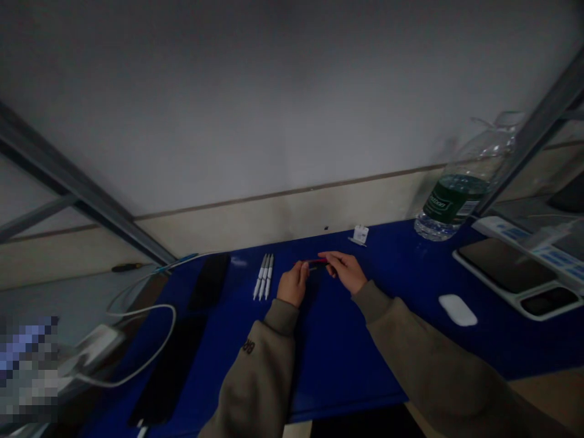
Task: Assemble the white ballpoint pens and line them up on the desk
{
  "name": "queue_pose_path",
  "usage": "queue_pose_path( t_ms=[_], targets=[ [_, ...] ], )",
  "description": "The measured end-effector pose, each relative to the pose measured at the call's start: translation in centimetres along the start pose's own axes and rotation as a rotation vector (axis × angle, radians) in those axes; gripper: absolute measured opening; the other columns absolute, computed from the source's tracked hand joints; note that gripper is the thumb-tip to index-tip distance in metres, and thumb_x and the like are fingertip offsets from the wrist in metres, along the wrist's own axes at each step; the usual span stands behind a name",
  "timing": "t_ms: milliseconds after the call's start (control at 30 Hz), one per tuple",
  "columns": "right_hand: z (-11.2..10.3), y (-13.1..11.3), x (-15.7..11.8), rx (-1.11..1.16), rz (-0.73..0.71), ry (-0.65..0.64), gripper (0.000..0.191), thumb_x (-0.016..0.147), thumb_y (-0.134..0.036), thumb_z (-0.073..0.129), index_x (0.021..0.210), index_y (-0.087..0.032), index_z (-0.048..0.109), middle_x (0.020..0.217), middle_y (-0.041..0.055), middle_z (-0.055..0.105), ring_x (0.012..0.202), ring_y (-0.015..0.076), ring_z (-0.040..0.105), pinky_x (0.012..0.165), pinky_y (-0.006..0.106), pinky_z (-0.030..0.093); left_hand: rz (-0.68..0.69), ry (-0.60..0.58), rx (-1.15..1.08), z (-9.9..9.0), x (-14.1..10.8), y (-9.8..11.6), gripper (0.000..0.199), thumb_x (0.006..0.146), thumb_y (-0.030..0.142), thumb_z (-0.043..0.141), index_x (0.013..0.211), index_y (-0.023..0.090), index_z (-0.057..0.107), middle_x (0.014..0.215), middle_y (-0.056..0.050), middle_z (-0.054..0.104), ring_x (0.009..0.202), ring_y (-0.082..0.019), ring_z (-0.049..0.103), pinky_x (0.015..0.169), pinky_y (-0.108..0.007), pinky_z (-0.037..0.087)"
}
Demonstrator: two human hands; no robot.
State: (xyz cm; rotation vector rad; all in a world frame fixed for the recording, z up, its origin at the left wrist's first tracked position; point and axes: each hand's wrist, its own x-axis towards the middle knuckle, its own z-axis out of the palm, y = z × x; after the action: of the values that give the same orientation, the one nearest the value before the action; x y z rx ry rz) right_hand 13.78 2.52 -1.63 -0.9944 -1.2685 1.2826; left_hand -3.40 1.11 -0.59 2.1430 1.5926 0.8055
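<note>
Over the middle of the blue table [337,365], my left hand [292,284] and my right hand [345,271] are close together with a small gap between them. A thin red and dark pen-like object [320,261] spans that gap. My right hand is closed on its right part, and the fingertips of my left hand pinch its left end. Three white and grey pens [263,277] lie side by side to the left of my left hand. Behind my right hand, a small white item [361,233] stands near the wall, with a thin short piece [357,241] beside it.
A large clear bottle [465,182] with a green label stands at the back right. Nearer are a white rounded case [457,310] and a scale-like device [515,274]. Dark flat objects [171,371] and a white cable [171,340] lie at left.
</note>
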Motion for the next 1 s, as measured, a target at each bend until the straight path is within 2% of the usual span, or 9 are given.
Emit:
queue_pose_path(
  t_ms=[100,233,433,600,733,867,1000],
  targets=[
    [0.0,0.12,0.04,-0.02,-0.023,0.001,0.04,0.079,-0.04,0.051,0.104,-0.013,0.065,0.05,-0.0037,0.047,0.046,0.009,0.041,0.047,0.023,0.032,0.0,0.001,-0.001,-0.04,0.04,-0.01,0.039,0.095,0.04,0.023,0.078,0.019,0.051,0.065,0.0,0.055,0.055,-0.011,0.052,0.054,-0.022,0.031],
    [0.0,-0.1,0.04,-0.021,-0.001,0.001,0.036,0.077,-0.035,0.054,0.104,-0.014,0.065,0.061,-0.0002,0.055,0.053,0.0101,0.047,0.052,0.024,0.037,0.008,0.003,-0.004,-0.15,0.13,-0.11,0.04,0.095,0.04,0.022,0.076,0.019,0.05,0.063,0.001,0.054,0.056,-0.011,0.052,0.055,-0.022,0.032],
    [-0.1,-0.52,-0.07,-0.063,-0.042,-0.011,0.035,0.08,-0.036,0.048,0.099,-0.013,0.066,0.047,-0.0046,0.045,0.044,0.0091,0.038,0.047,0.024,0.031,-0.006,-0.004,0.001,-0.11,0.07,-0.01,0.04,0.095,0.041,0.022,0.078,0.019,0.051,0.062,0.001,0.053,0.054,-0.011,0.051,0.053,-0.022,0.03],
    [0.0,-0.42,-0.06,-0.008,0.002,-0.008,0.034,0.077,-0.033,0.05,0.101,-0.014,0.066,0.053,-0.0025,0.051,0.048,0.0096,0.043,0.048,0.024,0.033,0.008,0.004,-0.012,-0.04,-0.03,0.03,0.038,0.095,0.04,0.023,0.078,0.019,0.051,0.063,0.001,0.053,0.054,-0.011,0.05,0.054,-0.022,0.029],
    [-0.05,-0.32,-0.03,-0.047,-0.031,-0.024,0.034,0.08,-0.035,0.048,0.099,-0.013,0.066,0.049,-0.0035,0.048,0.046,0.0095,0.042,0.048,0.024,0.033,0.003,0.007,-0.001,-0.09,0.03,-0.02,0.038,0.095,0.04,0.024,0.077,0.019,0.051,0.062,0.001,0.053,0.055,-0.011,0.051,0.055,-0.022,0.031],
    [-0.17,-0.27,0.02,-0.054,-0.039,-0.016,0.031,0.078,-0.032,0.051,0.098,-0.015,0.067,0.057,-0.0014,0.053,0.053,0.0104,0.046,0.052,0.024,0.037,0.002,-0.019,0.015,-0.17,0.06,0.03,0.038,0.095,0.04,0.024,0.078,0.019,0.051,0.062,0.001,0.053,0.055,-0.011,0.052,0.054,-0.022,0.03],
    [-0.19,-0.2,0.06,-0.072,-0.055,-0.025,0.031,0.08,-0.034,0.049,0.097,-0.015,0.067,0.055,-0.0022,0.05,0.052,0.0104,0.044,0.051,0.024,0.036,0.011,-0.025,0.01,-0.21,0.02,0.01,0.038,0.095,0.041,0.024,0.083,0.02,0.053,0.065,0.001,0.055,0.057,-0.012,0.054,0.055,-0.022,0.033]
  ],
)
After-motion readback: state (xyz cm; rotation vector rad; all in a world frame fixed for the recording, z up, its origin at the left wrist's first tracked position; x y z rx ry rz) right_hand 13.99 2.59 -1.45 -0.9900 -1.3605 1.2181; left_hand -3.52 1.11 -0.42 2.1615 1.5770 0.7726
